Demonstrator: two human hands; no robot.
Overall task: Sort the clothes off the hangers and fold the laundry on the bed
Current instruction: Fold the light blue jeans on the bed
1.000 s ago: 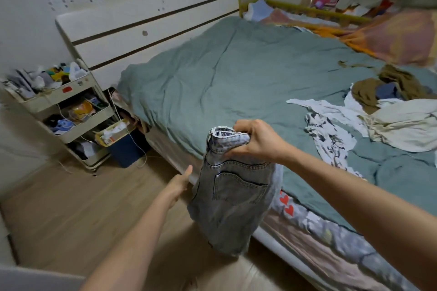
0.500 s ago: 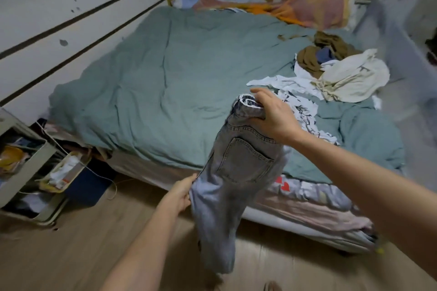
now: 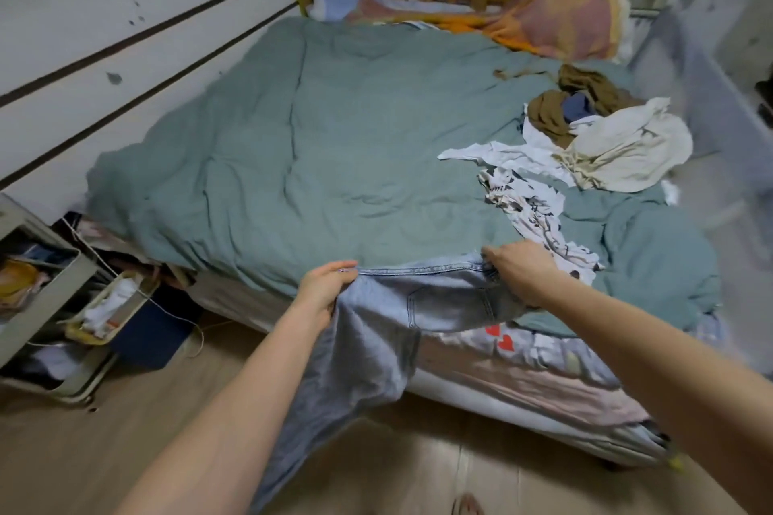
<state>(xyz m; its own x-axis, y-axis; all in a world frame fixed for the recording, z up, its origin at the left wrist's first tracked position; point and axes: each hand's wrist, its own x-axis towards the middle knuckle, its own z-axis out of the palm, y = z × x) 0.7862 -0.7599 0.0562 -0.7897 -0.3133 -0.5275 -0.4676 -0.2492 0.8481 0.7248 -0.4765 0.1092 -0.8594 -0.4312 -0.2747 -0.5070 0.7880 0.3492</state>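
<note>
Head view, single frame. Both hands hold a pair of light blue jeans by the waistband at the near edge of the bed. The left hand grips the left end of the waistband, fingers curled round the denim. The right hand clutches the right end, fingers bunched into the cloth. The waistband is stretched between the two hands and lies along the edge of the green duvet; one back pocket faces up. The legs hang over the side of the bed toward the wooden floor.

Unfolded laundry lies on the right part of the duvet: a white garment with dark print just beyond the right hand, a cream garment farther back, and a brown garment behind it with a blue piece tucked in. A pink and orange blanket lies at the far side of the bed. A tiered cart holding small items stands on the floor at left, below the white headboard.
</note>
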